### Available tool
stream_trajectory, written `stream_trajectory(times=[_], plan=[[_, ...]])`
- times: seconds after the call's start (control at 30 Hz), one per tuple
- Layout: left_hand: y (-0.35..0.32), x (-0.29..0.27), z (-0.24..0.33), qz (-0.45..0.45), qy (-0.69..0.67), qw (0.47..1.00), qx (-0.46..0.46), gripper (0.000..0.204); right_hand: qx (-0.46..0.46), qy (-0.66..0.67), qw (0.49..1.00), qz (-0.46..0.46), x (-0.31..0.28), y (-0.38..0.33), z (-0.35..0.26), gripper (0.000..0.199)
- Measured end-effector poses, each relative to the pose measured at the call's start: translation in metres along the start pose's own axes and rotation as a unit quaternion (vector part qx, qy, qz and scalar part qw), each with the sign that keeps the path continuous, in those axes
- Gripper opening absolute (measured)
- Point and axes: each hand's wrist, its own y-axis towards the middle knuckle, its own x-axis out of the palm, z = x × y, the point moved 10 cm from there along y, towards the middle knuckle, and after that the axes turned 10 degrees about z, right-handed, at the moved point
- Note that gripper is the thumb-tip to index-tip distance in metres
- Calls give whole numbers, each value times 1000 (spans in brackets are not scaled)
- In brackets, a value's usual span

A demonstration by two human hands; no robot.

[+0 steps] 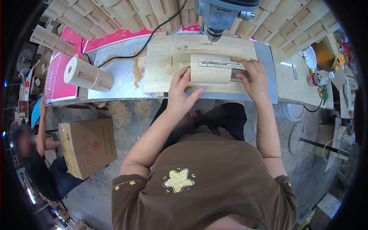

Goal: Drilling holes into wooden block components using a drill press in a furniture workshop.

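Note:
A pale wooden cylinder (pixel 205 76) lies sideways on a wooden jig board (pixel 159 73) on the bench. Along its top runs a narrow slotted strip with metallic-looking edges (pixel 218 64). My left hand (pixel 181 92) rests its fingertips against the cylinder's left end, thumb stretched away from the fingers. At the right end, the fingers and thumb of my right hand (pixel 253 78) pinch the strip's end; a grey flat part shows between them. Above the board's far side hangs a bench drill (pixel 220 17), its chuck (pixel 214 35) behind the cylinder.
Stacked wooden cylinders (pixel 153 13) line the bench's back. Others lie at left (pixel 88 74), beside a black cable (pixel 142 50). A plastic bottle (pixel 320 78) lies at right. A cardboard box (pixel 90 145) stands on the floor, near another person (pixel 46 165).

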Motion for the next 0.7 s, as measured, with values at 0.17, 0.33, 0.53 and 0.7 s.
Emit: stream_trajectory(times=[0.17,0.33,0.53,0.7], plan=[[23,9,-10,11,225,969,96,70,5,-11,1000,3,19,20,22,40],[45,7,-32,25,243,967,70,66,30,-53,998,-15,36,34,28,41],[52,-10,-48,37,253,964,72,57,65,74,995,6,41,39,15,46],[53,-12,-48,21,252,964,78,54,96,344,911,206,-41,88,49,46]])
